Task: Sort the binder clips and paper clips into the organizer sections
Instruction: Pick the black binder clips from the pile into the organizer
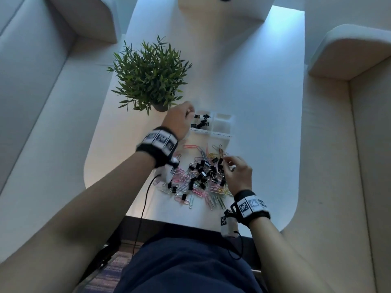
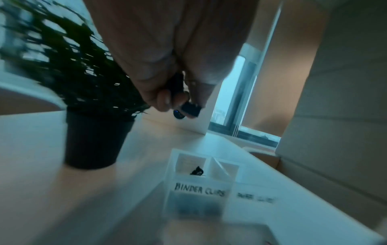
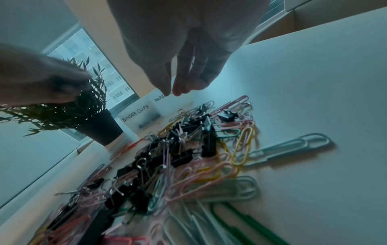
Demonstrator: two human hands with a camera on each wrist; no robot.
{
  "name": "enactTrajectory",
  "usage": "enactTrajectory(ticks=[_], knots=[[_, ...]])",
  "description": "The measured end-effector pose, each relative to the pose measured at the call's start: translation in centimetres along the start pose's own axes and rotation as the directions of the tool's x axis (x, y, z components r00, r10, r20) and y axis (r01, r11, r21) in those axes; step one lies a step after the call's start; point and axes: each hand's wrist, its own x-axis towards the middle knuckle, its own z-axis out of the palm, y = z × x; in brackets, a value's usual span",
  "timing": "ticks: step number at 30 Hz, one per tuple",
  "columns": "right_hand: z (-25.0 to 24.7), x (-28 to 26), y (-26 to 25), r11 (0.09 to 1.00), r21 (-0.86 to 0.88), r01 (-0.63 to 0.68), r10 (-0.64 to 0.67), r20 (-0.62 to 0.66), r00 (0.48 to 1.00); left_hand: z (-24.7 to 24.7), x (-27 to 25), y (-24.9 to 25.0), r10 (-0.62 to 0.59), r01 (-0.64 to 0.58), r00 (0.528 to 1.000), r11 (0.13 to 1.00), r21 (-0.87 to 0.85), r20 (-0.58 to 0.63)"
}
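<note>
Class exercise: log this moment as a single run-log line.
left hand: holds black binder clip above organizer | right hand: over clip pile, empty | paper-clip section: empty

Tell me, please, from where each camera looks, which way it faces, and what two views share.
Head: above, facing down at the table; both forearms and left hand show.
Left wrist: along the left hand pinching a black binder clip, over the organizer.
Right wrist: along the right hand, over the clip pile.
All views share the organizer and the potted plant.

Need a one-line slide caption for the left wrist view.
Left hand holds a black binder clip above the organizer section labelled BINDER CLIPS, beside a potted plant.
</note>
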Motion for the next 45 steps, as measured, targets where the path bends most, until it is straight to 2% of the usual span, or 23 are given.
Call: enactTrajectory(ticks=[2, 5, 7, 10, 12, 16, 18, 23, 28, 32, 36, 38, 40, 43, 45], knots=[[0.2, -0.2, -0.2, 1.0, -0.006, 0.022, -0.022, 0.011, 1.0, 1.3, 2.8, 0.6, -0.014, -0.003, 0.99, 0.993, 0.117, 0.144], [0.6, -0.4, -0.6, 0.998, -0.003, 0.056, -0.056, 0.049, 0.997, 2.6, 4.3, 0.5, -0.055, -0.061, 0.923, 0.956, 0.286, 0.381], [1.1, -0.5, -0.9, 0.996, -0.028, 0.085, -0.08, 0.122, 0.989, 2.9, 4.3, 0.1, -0.041, -0.133, 0.892, 0.928, 0.348, 0.449], [2.0, -0.5, -1.3, 0.982, -0.125, 0.14, -0.103, 0.266, 0.959, 2.8, 2.6, -0.6, 0.096, -0.246, 0.926, 0.888, 0.389, 0.366], [2.6, -0.3, -1.7, 0.968, -0.187, 0.168, -0.104, 0.311, 0.945, 3.3, 0.0, -1.0, 0.171, -0.269, 0.943, 0.895, 0.356, 0.285], [3.5, 0.3, -2.1, 0.911, -0.321, 0.26, -0.132, 0.37, 0.919, 6.0, -6.2, -2.7, 0.089, -0.244, 0.91, 0.906, 0.347, 0.406], [3.6, 0.4, -2.3, 0.898, -0.342, 0.275, -0.134, 0.383, 0.914, 7.1, -7.8, -4.0, 0.066, -0.215, 0.905, 0.924, 0.316, 0.421], [3.5, 1.0, -2.9, 0.912, -0.339, 0.23, -0.085, 0.392, 0.916, 7.8, -8.1, -4.9, 0.068, -0.168, 0.935, 0.949, 0.265, 0.348], [3.3, 1.6, -2.7, 0.96, -0.25, 0.129, -0.027, 0.376, 0.926, 7.4, -7.8, -5.7, 0.038, -0.097, 0.948, 0.98, 0.175, 0.316], [3.0, 2.0, -2.0, 0.989, -0.146, 0.014, 0.025, 0.264, 0.964, 6.8, -8.2, -6.2, 0.011, -0.043, 0.96, 0.993, 0.107, 0.278], [2.1, 1.8, -1.8, 0.995, -0.093, 0.027, -0.007, 0.208, 0.978, 6.1, -8.4, -6.5, 0.017, -0.02, 0.985, 1.0, 0.015, 0.175], [1.6, 1.7, -1.8, 0.993, -0.095, 0.072, -0.053, 0.189, 0.981, 5.9, -8.4, -6.4, -0.016, 0.02, 0.994, 0.999, -0.034, 0.107], [1.5, 1.5, -2.1, 0.97, -0.153, 0.187, -0.149, 0.23, 0.962, 5.6, -8.4, -6.2, -0.075, 0.081, 0.995, 0.994, -0.08, 0.066], [1.9, 1.2, -2.9, 0.883, -0.286, 0.371, -0.259, 0.364, 0.895, 5.3, -8.0, -5.8, -0.09, 0.096, 0.994, 0.99, -0.105, 0.065], [2.3, 1.0, -3.2, 0.839, -0.343, 0.423, -0.272, 0.409, 0.871, 5.3, -7.8, -6.2, -0.066, 0.071, 0.992, 0.997, -0.043, 0.104]])
